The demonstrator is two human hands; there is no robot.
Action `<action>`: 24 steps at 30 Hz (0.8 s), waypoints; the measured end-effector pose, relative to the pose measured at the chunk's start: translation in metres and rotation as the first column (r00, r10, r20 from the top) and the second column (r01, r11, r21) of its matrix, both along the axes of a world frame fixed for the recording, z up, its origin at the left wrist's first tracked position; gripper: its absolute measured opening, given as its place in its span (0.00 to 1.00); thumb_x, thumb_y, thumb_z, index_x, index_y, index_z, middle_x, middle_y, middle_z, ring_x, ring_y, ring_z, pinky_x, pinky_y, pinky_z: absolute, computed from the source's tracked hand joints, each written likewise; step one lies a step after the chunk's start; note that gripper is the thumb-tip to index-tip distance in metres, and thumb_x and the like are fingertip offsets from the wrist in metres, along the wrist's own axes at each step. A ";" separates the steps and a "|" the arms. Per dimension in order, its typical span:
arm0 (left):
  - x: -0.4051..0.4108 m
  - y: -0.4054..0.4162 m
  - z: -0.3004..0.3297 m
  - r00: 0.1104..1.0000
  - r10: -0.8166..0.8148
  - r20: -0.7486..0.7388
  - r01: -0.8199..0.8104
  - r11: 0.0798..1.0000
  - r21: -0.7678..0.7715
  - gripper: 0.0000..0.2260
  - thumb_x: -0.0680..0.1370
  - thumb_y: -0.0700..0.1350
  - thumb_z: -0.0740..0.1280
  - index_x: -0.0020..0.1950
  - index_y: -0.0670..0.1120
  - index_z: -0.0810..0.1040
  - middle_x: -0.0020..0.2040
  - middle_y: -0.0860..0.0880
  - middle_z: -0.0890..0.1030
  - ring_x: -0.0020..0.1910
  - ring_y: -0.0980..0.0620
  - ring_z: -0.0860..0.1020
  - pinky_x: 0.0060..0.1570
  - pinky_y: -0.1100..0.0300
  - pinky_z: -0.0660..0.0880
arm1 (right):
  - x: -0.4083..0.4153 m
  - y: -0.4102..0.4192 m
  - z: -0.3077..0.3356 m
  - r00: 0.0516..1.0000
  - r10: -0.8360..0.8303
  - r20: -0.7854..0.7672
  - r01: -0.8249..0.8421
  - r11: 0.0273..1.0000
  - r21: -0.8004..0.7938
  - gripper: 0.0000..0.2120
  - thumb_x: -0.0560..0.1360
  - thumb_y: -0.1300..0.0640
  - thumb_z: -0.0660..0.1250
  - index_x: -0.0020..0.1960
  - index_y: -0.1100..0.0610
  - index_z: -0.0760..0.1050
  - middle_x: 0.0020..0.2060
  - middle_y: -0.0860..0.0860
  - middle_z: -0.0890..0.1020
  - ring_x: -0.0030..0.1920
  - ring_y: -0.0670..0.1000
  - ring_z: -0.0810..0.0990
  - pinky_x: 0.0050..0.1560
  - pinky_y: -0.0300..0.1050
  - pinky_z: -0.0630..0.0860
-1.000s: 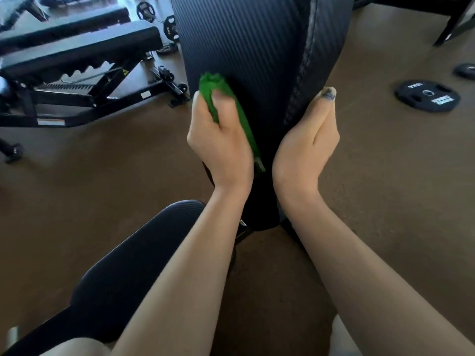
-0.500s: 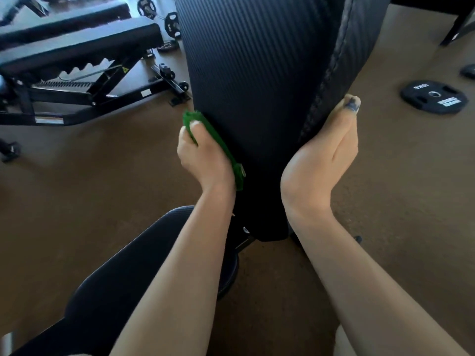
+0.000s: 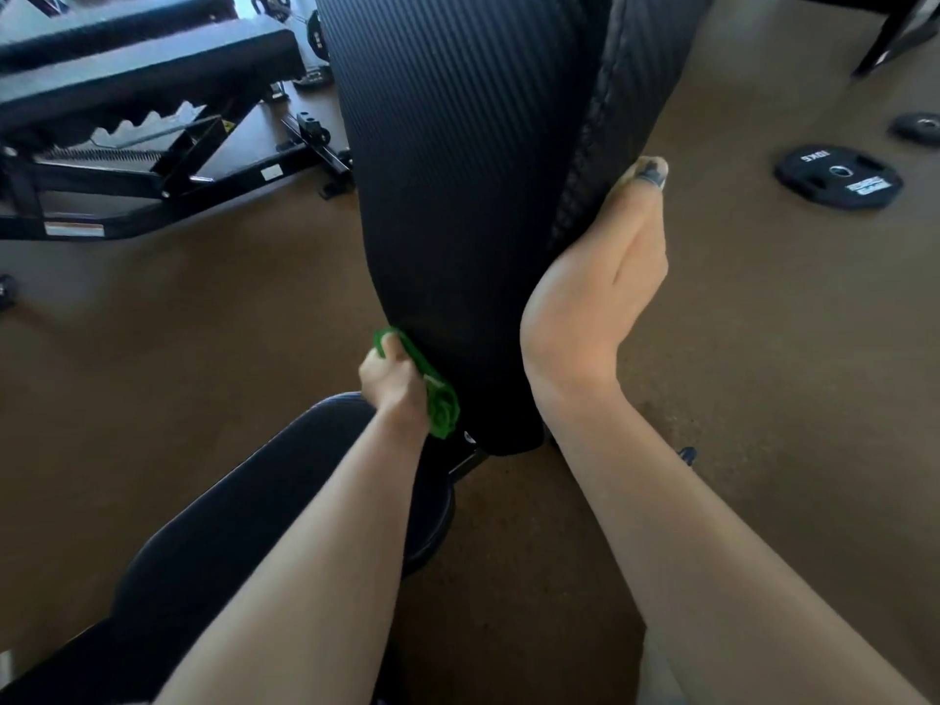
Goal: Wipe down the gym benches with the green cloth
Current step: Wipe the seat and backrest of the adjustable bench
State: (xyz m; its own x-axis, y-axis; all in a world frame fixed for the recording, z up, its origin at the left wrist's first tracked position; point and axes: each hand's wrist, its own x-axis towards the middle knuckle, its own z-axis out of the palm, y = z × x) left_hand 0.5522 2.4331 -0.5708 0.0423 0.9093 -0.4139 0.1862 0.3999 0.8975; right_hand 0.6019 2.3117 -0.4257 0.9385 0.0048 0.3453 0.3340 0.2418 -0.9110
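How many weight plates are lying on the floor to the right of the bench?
2. The large weight plate lies flat on the brown floor at the right; the small weight plate lies just beyond it, cut by the frame edge. More may lie outside the view.

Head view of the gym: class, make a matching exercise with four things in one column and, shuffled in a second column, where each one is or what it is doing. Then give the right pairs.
Column one:
1. crumpled green cloth
2. right hand
3. round black weight plate
4. second black padded bench

Column two:
A. lies flat on the brown floor at the right
B. stands at the upper left
C. gripped by the left hand against the low left edge of the upright black ribbed backrest pad
D. rests open against the pad's right side

Pairs: 1-C, 2-D, 3-A, 4-B
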 end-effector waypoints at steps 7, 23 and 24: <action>-0.020 -0.062 -0.026 0.994 -0.080 0.070 0.090 0.986 -0.143 0.16 0.81 0.53 0.59 0.38 0.45 0.73 0.38 0.44 0.74 0.38 0.45 0.76 0.39 0.51 0.71 | 0.005 -0.010 0.007 0.995 0.091 -0.038 -0.090 0.996 0.005 0.17 0.84 0.52 0.48 0.38 0.48 0.62 0.30 0.38 0.68 0.34 0.40 0.65 0.42 0.46 0.66; -0.033 -0.128 0.108 0.984 -0.179 0.014 0.172 0.911 -0.376 0.15 0.83 0.51 0.59 0.40 0.46 0.72 0.35 0.49 0.73 0.37 0.48 0.74 0.37 0.53 0.70 | -0.008 -0.030 0.028 0.993 0.058 -0.104 -0.089 0.940 -0.328 0.18 0.85 0.52 0.46 0.45 0.58 0.68 0.35 0.47 0.71 0.35 0.45 0.68 0.39 0.46 0.67; -0.035 -0.131 0.127 0.977 -0.211 0.024 0.203 0.896 -0.396 0.15 0.84 0.51 0.59 0.41 0.46 0.74 0.35 0.48 0.74 0.37 0.48 0.75 0.38 0.54 0.71 | -0.012 -0.038 0.035 0.987 0.075 -0.140 -0.122 0.921 -0.369 0.16 0.86 0.52 0.47 0.47 0.57 0.69 0.36 0.46 0.73 0.35 0.44 0.70 0.39 0.43 0.67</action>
State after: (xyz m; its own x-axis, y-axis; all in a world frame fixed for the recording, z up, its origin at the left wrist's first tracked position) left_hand 0.5167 2.3025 -0.4435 0.2003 0.6433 -0.7390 0.3184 0.6706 0.6700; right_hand 0.5901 2.2739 -0.3904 0.9609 0.2063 0.1845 0.2083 -0.1002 -0.9729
